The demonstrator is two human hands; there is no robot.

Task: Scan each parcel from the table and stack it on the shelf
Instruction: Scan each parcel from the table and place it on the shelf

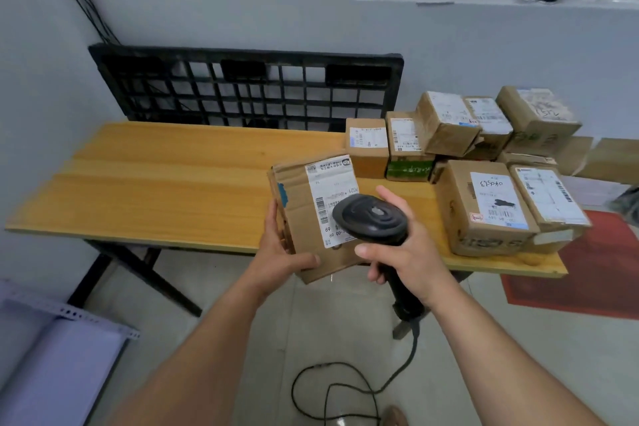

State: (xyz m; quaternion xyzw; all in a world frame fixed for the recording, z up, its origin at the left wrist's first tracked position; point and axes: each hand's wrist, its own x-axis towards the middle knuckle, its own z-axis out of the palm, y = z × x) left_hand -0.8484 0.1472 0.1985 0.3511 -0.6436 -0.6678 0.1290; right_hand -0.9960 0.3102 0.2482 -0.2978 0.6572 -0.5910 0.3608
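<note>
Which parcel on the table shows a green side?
The small parcel second from the left in the pile: its lower front face is green, while the others show only brown cardboard and white labels.

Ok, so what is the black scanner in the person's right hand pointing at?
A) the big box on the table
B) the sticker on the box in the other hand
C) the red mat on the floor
B: the right hand holds the scanner with its head right over the white label of the parcel that the left hand grips.
</note>
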